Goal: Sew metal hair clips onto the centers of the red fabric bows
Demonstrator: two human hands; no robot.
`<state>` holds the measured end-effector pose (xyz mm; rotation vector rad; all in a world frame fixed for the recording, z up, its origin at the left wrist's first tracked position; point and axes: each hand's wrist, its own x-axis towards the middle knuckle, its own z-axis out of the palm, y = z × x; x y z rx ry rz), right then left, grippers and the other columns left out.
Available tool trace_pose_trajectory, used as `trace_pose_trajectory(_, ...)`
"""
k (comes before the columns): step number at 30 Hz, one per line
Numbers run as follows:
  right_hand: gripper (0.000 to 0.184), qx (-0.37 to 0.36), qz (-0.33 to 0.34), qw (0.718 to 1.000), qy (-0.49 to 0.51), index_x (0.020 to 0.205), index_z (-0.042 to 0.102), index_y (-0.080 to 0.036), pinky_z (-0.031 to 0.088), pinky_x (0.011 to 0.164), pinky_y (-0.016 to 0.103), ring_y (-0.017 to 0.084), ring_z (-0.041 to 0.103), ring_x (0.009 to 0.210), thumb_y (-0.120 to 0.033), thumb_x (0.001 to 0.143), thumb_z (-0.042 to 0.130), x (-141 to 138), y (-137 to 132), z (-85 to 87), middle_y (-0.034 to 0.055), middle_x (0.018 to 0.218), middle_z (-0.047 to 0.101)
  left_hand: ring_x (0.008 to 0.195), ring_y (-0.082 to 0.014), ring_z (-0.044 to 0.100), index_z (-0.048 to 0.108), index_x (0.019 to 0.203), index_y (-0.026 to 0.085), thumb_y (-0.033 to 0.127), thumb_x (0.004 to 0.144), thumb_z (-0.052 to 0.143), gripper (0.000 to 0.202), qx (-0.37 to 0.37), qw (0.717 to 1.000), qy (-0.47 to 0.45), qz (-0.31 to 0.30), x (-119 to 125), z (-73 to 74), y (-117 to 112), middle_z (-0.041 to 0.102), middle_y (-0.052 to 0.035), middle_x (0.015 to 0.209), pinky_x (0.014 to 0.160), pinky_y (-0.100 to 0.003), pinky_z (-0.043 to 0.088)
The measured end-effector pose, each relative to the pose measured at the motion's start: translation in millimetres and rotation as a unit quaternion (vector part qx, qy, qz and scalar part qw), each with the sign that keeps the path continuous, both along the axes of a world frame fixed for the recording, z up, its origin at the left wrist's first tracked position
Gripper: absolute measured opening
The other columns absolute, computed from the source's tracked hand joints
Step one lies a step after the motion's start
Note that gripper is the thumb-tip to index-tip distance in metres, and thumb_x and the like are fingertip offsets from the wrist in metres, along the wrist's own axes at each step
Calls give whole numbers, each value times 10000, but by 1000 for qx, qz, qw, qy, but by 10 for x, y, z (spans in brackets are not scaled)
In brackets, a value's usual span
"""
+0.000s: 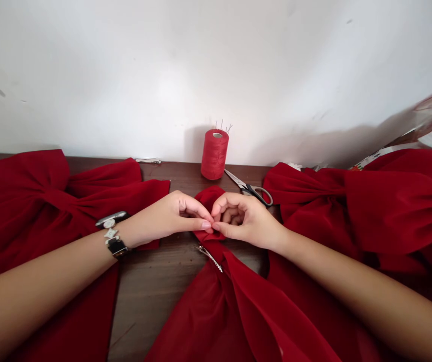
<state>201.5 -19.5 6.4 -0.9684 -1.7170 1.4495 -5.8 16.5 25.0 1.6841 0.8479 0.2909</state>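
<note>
My left hand and my right hand meet at their fingertips, both pinching a gathered knot of red fabric that rises from a large red fabric bow at the bottom of the view. A metal hair clip lies on the bow's gathered centre, just below my fingers. A dark watch and a silver bracelet circle my left wrist. My right hand is the nearer to a pair of black-handled scissors.
Two more red bows lie on the dark wooden table, left and right. A red thread cone with several needles stands against the white wall. A small metal item and patterned packaging sit at the back.
</note>
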Motion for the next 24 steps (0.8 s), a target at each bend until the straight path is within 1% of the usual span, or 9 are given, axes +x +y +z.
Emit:
trace_pose_trajectory(5, 187, 18, 5, 1000, -8, 849, 572, -154, 404, 485, 145, 55, 570, 578, -165, 734, 719, 8, -7, -8, -7, 769, 625, 761, -143, 690, 782, 831, 196, 287, 780, 719, 121, 3, 1000, -4, -4, -7, -7, 3, 781, -12, 814, 703, -203, 517)
trace_pose_trajectory(12, 196, 24, 26, 999, -8, 850, 565, -163, 397, 487, 148, 55, 553, 580, -163, 734, 723, 17, -2, 6, -18, 751, 611, 674, -137, 659, 776, 800, 175, 279, 771, 720, 121, 10, 1000, -2, -8, 22, 25, 1, 750, -13, 712, 644, -210, 508)
trace_pose_trajectory(18, 212, -8, 33, 999, 9, 852, 556, -165, 391, 486, 155, 62, 545, 580, -181, 736, 733, 12, 0, 6, -22, 723, 599, 671, -144, 662, 773, 790, 169, 275, 765, 720, 121, 19, 1000, -7, -12, 16, 27, 0, 755, -25, 724, 630, -212, 505)
trace_pose_trajectory(24, 192, 2, 32, 999, 5, 853, 558, -163, 397, 498, 156, 63, 549, 594, -202, 758, 721, 11, 8, 5, -21, 720, 591, 680, -142, 665, 773, 790, 171, 272, 766, 719, 117, 17, 1000, -10, -12, 16, 9, 4, 760, -22, 732, 638, -209, 502)
